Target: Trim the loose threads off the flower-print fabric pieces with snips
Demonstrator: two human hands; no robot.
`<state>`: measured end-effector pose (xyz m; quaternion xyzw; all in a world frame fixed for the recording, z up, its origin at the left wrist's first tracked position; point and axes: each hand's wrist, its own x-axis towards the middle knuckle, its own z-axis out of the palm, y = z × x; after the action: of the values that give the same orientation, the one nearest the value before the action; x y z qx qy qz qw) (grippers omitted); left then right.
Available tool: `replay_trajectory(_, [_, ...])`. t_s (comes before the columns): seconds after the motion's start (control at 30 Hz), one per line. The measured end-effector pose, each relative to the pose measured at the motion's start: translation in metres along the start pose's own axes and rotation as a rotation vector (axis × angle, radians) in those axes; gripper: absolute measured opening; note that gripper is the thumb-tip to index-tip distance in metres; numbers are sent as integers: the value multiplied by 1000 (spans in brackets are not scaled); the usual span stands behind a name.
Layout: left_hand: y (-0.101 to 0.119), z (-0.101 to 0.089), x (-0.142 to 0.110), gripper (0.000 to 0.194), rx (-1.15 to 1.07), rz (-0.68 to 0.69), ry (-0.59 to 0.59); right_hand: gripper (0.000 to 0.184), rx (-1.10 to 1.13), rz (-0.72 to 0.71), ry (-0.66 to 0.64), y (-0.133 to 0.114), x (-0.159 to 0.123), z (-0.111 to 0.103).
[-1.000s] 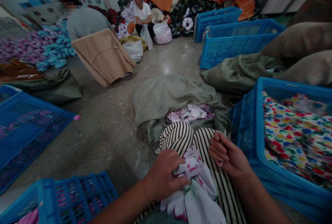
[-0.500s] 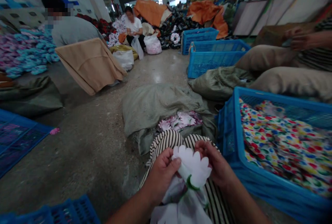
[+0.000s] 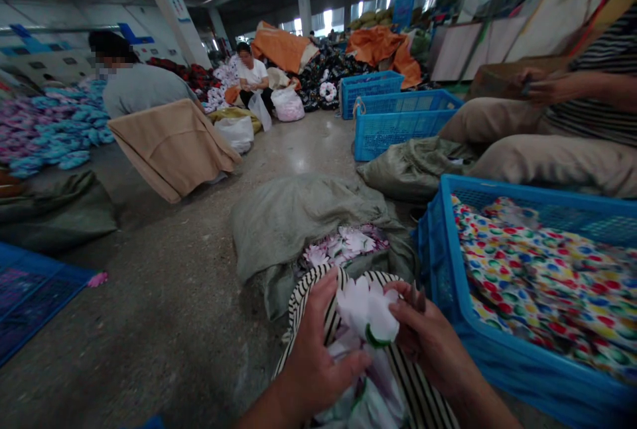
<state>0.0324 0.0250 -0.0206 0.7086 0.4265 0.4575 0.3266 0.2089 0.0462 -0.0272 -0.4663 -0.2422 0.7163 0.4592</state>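
I can read nothing here; the sign (image 3: 175, 1) on the pillar (image 3: 193, 44) beyond the cloth (image 3: 174, 144) is too blurred.

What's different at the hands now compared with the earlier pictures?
The left hand has opened, thumb spread, letting go of the left edge of the white petal-edged piece. The right hand, first raised apart, now pinches that piece's right side. The open sack in front and the near blue crate stay put.
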Motion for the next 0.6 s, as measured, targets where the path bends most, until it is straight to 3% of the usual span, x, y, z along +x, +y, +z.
replay_trajectory(0.03, [1,-3,1,78,162,135,-87,31,0,-9,-8,-1,0,2])
replay_trajectory(0.1, [4,-6,5,57,355,269,-229,32,9,-12,-39,-2,-2,5])
replay_trajectory(0.17, [7,-5,9,20,374,265,-231,32,32,1,-51,-3,-3,7])
replay_trajectory(0.2, [8,-4,11,13,338,247,-190,31,46,12,-39,-3,-4,7])
replay_trajectory(0.27, [9,-1,12,12,211,197,-81,28,74,38,10,-3,-4,6])
replay_trajectory(0.33, [9,2,13,9,105,123,-44,26,93,54,52,-3,-3,3])
replay_trajectory(0.37, [9,3,13,14,101,107,-60,26,103,56,64,-3,-2,2])
replay_trajectory(0.47, [12,11,13,58,273,169,-179,25,158,47,58,-2,-2,3])
replay_trajectory(0.5, [12,14,13,59,342,185,-207,25,191,44,43,-2,-2,4])
replay_trajectory(0.6, [12,21,14,22,425,176,-151,24,266,35,0,0,-2,9])
